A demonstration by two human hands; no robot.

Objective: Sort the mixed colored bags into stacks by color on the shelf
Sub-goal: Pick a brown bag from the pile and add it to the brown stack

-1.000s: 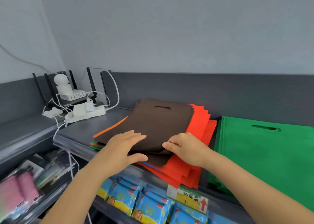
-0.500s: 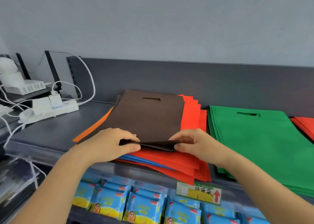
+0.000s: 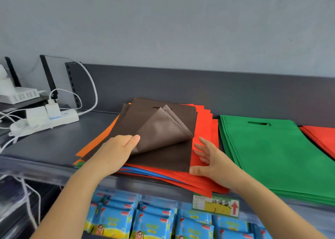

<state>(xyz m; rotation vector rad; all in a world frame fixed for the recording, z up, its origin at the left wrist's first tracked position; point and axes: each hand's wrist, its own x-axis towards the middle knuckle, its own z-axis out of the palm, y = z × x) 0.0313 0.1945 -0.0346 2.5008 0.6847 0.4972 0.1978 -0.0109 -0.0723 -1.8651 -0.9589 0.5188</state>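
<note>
A mixed pile of flat bags lies on the grey shelf (image 3: 45, 148): brown bags (image 3: 163, 159) on top, red bags (image 3: 203, 130) under them, with orange (image 3: 101, 139), blue and green edges showing below. My left hand (image 3: 117, 151) grips the near corners of several brown bags and has folded them up and back, so their undersides face me. My right hand (image 3: 208, 159) lies flat with spread fingers on the red bag, beside the lowest brown bag's right edge. A separate green stack (image 3: 275, 157) lies to the right, and another red stack (image 3: 322, 139) at the far right.
A white power strip (image 3: 52, 119) with plugs and white cables sits at the shelf's left, near a white router (image 3: 20, 95). Blue packets (image 3: 154, 220) fill the shelf below, behind a price label (image 3: 215, 205). A dark back panel runs behind the bags.
My left hand has lifted the brown bags' near corner and folded it back. My right hand has let go of the brown edge and now lies flat on the red bag.
</note>
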